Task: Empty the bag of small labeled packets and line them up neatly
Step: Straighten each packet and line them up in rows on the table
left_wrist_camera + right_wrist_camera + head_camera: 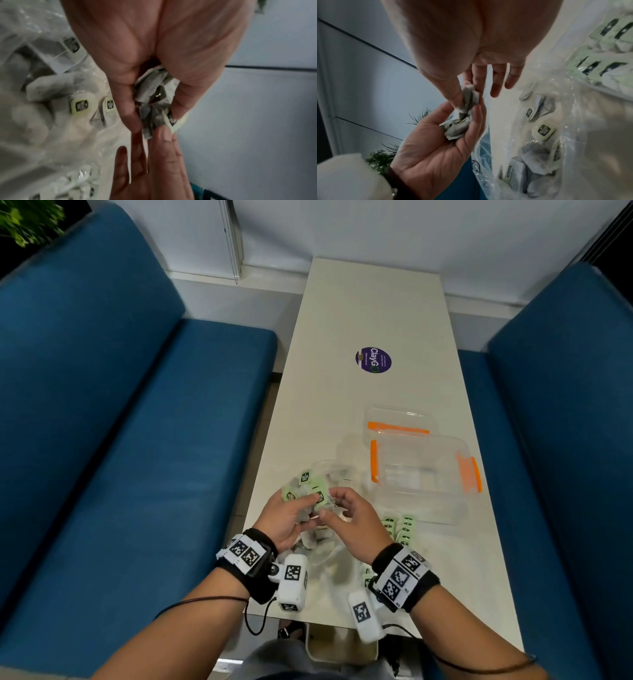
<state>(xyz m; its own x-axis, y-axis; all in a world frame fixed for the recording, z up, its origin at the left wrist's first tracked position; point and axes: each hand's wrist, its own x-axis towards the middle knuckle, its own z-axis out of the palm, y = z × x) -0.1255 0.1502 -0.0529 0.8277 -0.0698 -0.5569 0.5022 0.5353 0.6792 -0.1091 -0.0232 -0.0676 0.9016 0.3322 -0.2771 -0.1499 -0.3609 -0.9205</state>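
Observation:
Small grey packets with pale green labels fill a clear plastic bag lying at the table's near edge. Above it, my left hand lies palm up, its fingers curled round a bunch of packets. My right hand meets it from the right. Thumb and forefinger of that hand pinch one packet at the top of the bunch. The left wrist view shows the bunch between my fingers and more packets inside the bag. A row of packets lies flat right of my hands.
A clear box with orange latches stands open behind the row, its lid further back. A purple round sticker marks the table's middle. Blue benches flank the narrow white table on both sides.

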